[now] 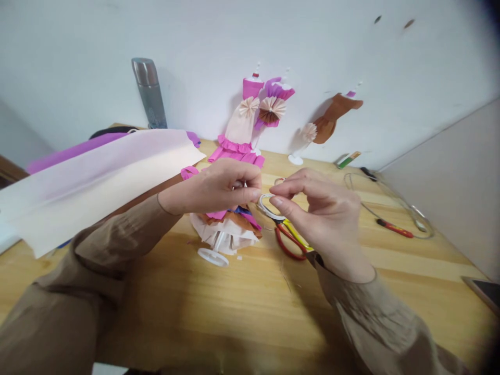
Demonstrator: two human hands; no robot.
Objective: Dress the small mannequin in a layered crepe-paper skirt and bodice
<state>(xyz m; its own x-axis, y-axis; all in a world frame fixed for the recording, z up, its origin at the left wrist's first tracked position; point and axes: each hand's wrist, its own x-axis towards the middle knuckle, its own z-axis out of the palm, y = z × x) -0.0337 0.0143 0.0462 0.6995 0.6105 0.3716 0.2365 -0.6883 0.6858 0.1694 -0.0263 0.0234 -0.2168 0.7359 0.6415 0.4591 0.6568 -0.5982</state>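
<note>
1. Left hand (214,185): fingers curled, thumb and forefinger together; whether anything thin is clamped between them, I cannot tell.
2. Right hand (326,219): thumb and forefinger tips close together, facing the left fingers; what they grip, if anything, cannot be made out.
3. White loop (266,210): between the hands, beside the right thumb, contact unclear.
4. Dressed stand (224,232): on the tabletop (234,302), partly hidden behind the left hand, its skirt showing below those fingers.

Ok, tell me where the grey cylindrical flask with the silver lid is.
In the head view, the grey cylindrical flask stands upper left, in front of the white wall, just behind the long cream sheet and left of the pink-and-cream doll dress.
</note>
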